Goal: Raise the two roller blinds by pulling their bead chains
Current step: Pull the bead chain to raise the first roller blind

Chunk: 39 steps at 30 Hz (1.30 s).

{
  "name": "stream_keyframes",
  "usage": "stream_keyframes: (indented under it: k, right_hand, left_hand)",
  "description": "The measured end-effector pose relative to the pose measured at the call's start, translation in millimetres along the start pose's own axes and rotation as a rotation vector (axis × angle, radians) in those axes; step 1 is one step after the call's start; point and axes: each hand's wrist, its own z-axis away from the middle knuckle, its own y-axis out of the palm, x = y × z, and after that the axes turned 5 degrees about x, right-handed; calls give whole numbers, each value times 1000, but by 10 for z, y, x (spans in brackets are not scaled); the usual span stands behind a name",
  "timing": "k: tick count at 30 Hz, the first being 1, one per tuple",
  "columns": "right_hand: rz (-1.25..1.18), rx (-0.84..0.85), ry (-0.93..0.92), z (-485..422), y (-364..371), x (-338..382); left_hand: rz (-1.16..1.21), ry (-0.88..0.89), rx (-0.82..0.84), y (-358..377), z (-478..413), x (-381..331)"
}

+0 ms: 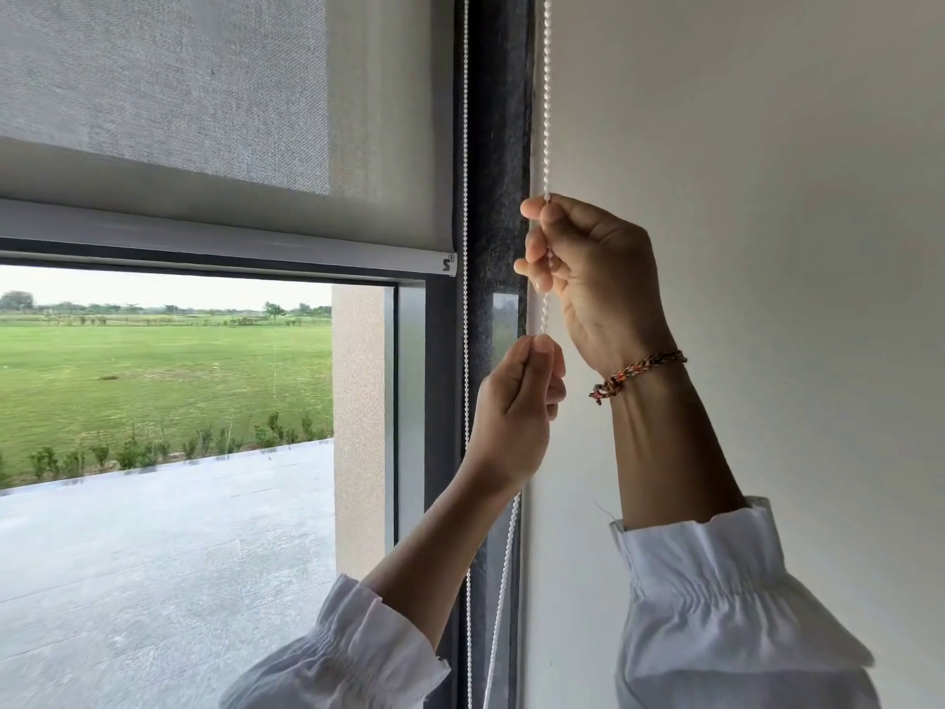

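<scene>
A plain off-white wall (767, 145) fills the right side, evenly lit by soft daylight. Beside it runs a dark speckled stone jamb (498, 145), and next to that the dark grey window frame (437, 401). Through the glass, a beige textured pillar (358, 427) stands just outside, on a grey paved terrace (153, 555). Past a row of small shrubs (153, 452) lies a flat green lawn (153, 365), with distant trees under a pale overcast sky (153, 286).
</scene>
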Motion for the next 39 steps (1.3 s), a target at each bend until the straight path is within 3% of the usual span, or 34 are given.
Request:
stream_keyframes:
  k: [8,24,32,39]
  right_hand:
    - [-204,-48,92,-6,-27,4]
    - [-206,-161,103,23,74,-18]
    - [-119,-276,140,97,20,-203]
    - [53,-352,188,130,-138,-448]
  left_hand:
    - [11,-49,37,36,103,144]
    - [-33,-69,57,41,124,198]
    - [36,-190,76,28,215,358]
    - [-186,-219,-70,-57,271,658]
